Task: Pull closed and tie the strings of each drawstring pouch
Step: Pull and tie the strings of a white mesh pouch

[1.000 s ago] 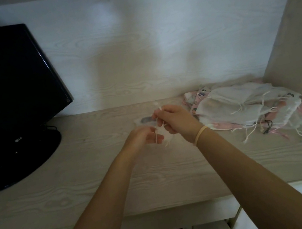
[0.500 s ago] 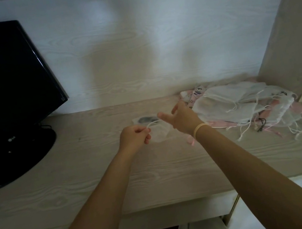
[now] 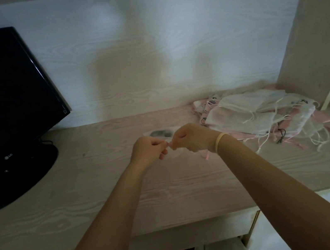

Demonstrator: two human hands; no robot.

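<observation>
both hands' fingers pinching pouch strings (image 3: 168, 144) mid counter (image 3: 106, 200), left hand (image 3: 147, 150), right hand (image 3: 192, 138), monitor (image 3: 3, 103) at left, pouch pile (image 3: 267, 114) at right

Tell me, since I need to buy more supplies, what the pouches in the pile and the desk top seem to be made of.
The pile of pouches looks like thin, sheer white fabric over pink printed cloth, soft and crumpled, with thin cords trailing out. The desk top shows pale printed-looking wood grain with a matte finish, probably laminate; real wood cannot be ruled out.
</observation>
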